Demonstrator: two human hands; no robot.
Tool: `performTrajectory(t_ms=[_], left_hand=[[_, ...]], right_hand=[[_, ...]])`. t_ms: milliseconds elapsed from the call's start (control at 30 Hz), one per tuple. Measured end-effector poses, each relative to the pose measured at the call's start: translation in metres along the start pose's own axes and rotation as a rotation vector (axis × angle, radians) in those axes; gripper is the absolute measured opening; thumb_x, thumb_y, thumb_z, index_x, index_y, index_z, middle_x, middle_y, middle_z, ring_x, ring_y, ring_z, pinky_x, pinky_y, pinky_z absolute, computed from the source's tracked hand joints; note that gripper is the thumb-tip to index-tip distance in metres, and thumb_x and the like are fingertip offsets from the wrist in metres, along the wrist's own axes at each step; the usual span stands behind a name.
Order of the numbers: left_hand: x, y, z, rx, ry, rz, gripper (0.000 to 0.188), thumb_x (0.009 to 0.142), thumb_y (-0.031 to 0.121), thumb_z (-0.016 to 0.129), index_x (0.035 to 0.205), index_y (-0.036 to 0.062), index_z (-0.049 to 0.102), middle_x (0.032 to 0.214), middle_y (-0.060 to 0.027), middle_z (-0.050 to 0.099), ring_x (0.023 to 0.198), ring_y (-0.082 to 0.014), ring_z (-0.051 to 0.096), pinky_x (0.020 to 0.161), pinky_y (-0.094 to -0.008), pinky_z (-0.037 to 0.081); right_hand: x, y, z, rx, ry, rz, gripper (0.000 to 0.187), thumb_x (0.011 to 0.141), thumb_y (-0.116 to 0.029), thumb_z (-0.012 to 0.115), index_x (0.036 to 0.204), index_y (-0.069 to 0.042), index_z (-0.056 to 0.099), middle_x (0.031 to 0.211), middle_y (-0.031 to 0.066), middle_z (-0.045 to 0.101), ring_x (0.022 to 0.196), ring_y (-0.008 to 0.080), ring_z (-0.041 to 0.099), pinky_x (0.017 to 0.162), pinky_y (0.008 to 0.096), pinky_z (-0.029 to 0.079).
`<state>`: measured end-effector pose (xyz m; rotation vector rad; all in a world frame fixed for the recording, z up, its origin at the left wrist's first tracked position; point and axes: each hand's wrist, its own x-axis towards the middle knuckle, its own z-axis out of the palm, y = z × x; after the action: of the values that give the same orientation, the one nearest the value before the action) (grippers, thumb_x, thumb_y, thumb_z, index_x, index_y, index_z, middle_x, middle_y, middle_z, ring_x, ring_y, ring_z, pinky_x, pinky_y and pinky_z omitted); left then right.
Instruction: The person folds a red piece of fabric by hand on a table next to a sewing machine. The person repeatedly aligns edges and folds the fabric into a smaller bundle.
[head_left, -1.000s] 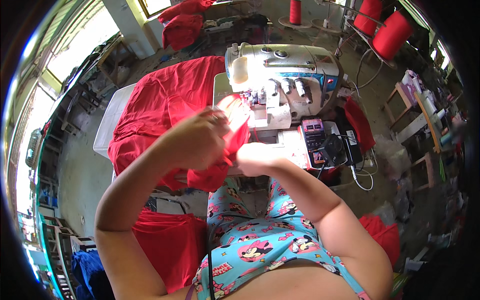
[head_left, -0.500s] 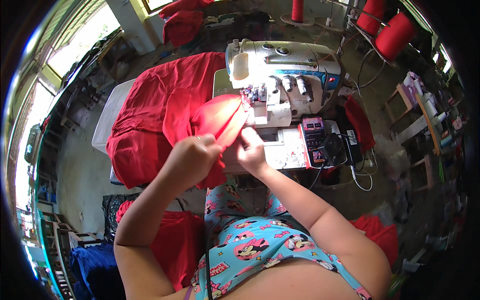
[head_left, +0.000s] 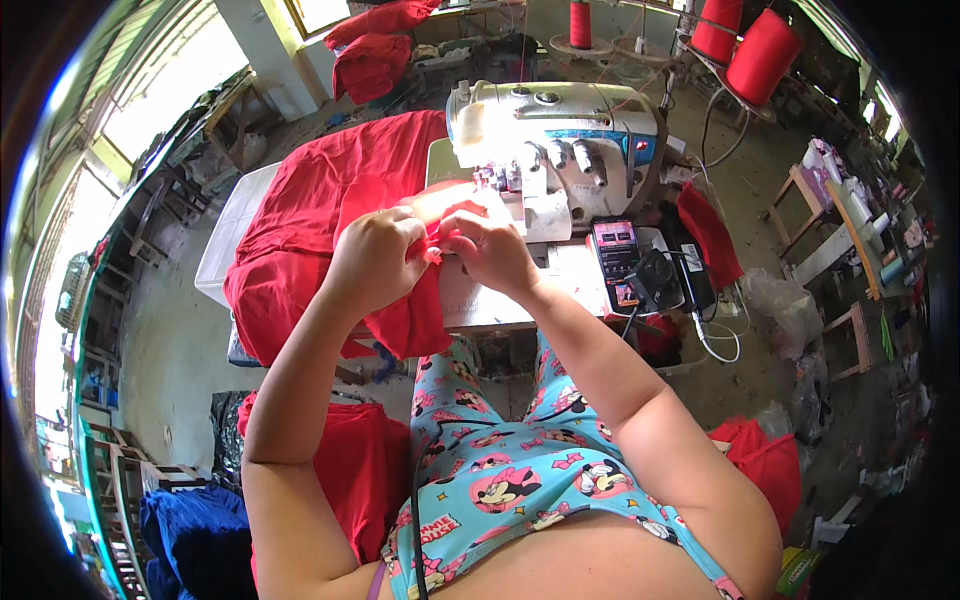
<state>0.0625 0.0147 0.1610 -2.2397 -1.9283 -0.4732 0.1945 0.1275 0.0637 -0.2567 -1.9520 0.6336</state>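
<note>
Both hands meet over the front of the sewing table, close together, pinching red fabric (head_left: 405, 312). My left hand (head_left: 378, 250) is closed on it, knuckles up, with the cloth hanging below. My right hand (head_left: 490, 245) grips a small bunched part of the same fabric with thumb and fingers; the exact fold is partly hidden. Just beyond is a white overlock sewing machine (head_left: 590, 120) with its needle area brightly lit. A larger red cloth (head_left: 320, 190) lies spread to the left of the machine, and the held piece overlaps it.
A smartphone (head_left: 615, 262) and a black charger (head_left: 657, 278) with cables lie right of the machine. Red thread cones (head_left: 763, 58) stand on a rack at back right. A white plastic bin (head_left: 235, 230) sits under the cloth at left. Red fabric (head_left: 360, 480) is piled beside my lap.
The fabric has come away from near the needle area toward me. My right hand has moved left and up to meet my left hand, and both now pinch the cloth together.
</note>
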Motion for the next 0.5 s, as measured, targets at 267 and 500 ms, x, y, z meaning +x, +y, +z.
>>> performTrajectory(t_ms=[267, 500], left_hand=[[-0.005, 0.003, 0.009, 0.105, 0.023, 0.155, 0.017, 0.07, 0.018, 0.071, 0.07, 0.0035, 0.063, 0.069, -0.0085, 0.058, 0.067, -0.0286, 0.059, 0.065, -0.0385, 0.048], [0.035, -0.006, -0.011, -0.118, 0.042, 0.053, 0.011, 0.073, 0.014, 0.065, 0.069, 0.0039, 0.066, 0.072, -0.0116, 0.061, 0.067, -0.0301, 0.06, 0.061, -0.0402, 0.048]], right_hand=[[-0.008, -0.013, -0.008, 0.255, -0.115, 0.369, 0.007, 0.079, -0.008, 0.064, 0.085, -0.004, 0.066, 0.079, 0.0116, 0.065, 0.075, 0.0299, 0.062, 0.07, 0.0362, 0.05], [-0.014, 0.067, 0.003, -0.014, -0.002, 0.258, 0.051, 0.069, -0.006, 0.069, 0.117, 0.0, 0.051, 0.099, 0.0159, 0.059, 0.082, 0.0261, 0.06, 0.075, 0.0365, 0.051]])
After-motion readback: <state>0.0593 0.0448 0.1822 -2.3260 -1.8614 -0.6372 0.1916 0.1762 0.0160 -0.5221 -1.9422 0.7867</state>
